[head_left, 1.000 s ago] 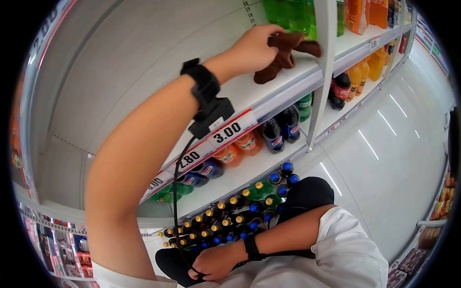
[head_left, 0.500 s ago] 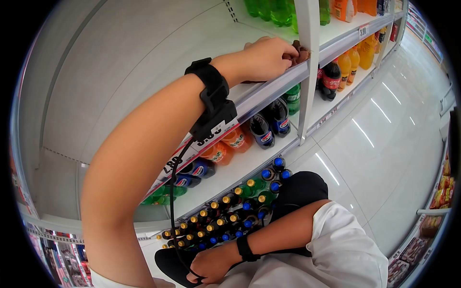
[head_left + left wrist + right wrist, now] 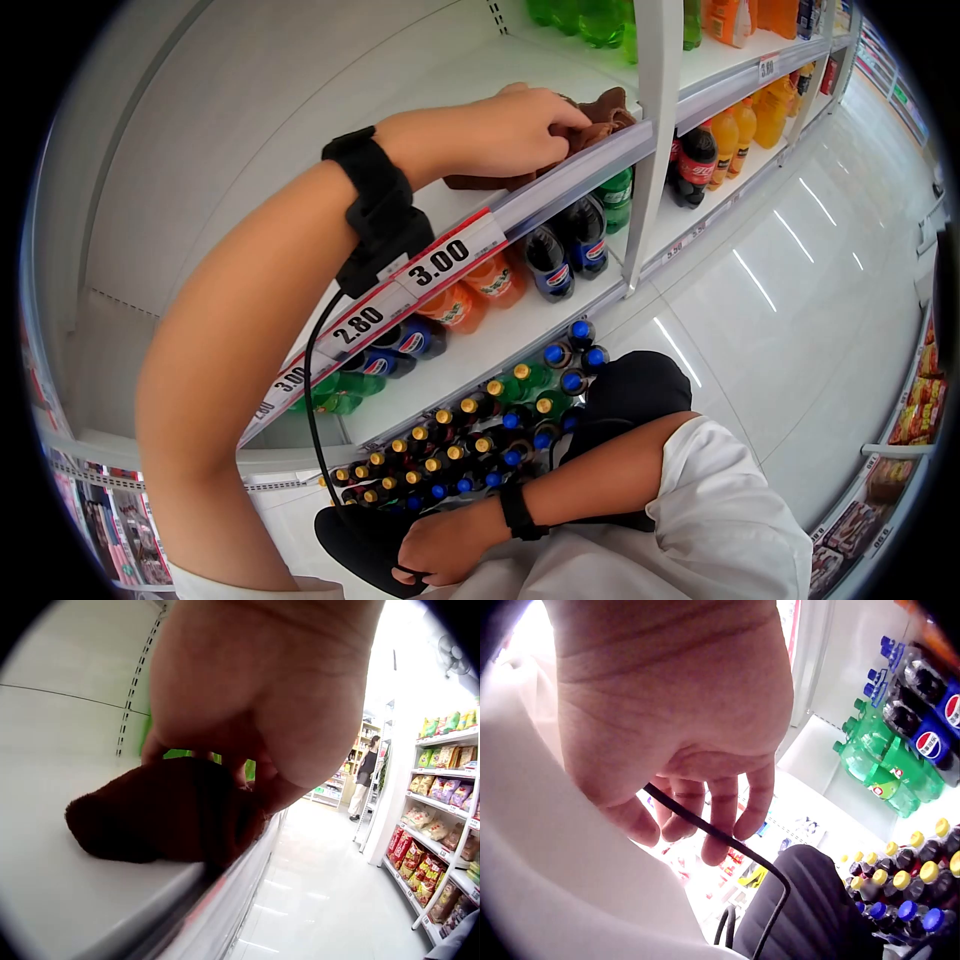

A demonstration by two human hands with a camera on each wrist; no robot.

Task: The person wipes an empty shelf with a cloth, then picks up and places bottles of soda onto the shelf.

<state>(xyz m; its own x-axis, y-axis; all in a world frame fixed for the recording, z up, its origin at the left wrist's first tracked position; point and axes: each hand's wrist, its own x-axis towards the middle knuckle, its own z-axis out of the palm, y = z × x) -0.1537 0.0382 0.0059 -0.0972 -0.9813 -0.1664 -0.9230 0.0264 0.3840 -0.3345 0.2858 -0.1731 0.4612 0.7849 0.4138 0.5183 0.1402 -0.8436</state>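
My left hand (image 3: 500, 132) presses a brown cloth (image 3: 604, 112) down on a white shelf (image 3: 45, 889), close to its front edge, with the fingers bent over it. In the left wrist view the bunched cloth (image 3: 142, 817) looks soft and fuzzy, and lies below the palm; the fingertips are partly hidden behind it. Low in the head view, my right hand (image 3: 445, 545) rests near my lap, its fingers hanging loosely curled. A thin black cable (image 3: 697, 820) runs past that palm and across the fingers.
A white upright post (image 3: 655, 130) stands just right of the cloth, with green bottles (image 3: 600, 22) behind. Price labels (image 3: 440, 262) line the shelf edge. Below are cola and orange soda bottles (image 3: 495, 280), and many capped bottles (image 3: 455, 450) stand near my knees. A person (image 3: 365, 776) stands farther down the aisle.
The left hand first held the cloth loosely bunched over the shelf, then moved it right to the post along the front edge. Now it has drawn back left. The right hand stays about where it was.
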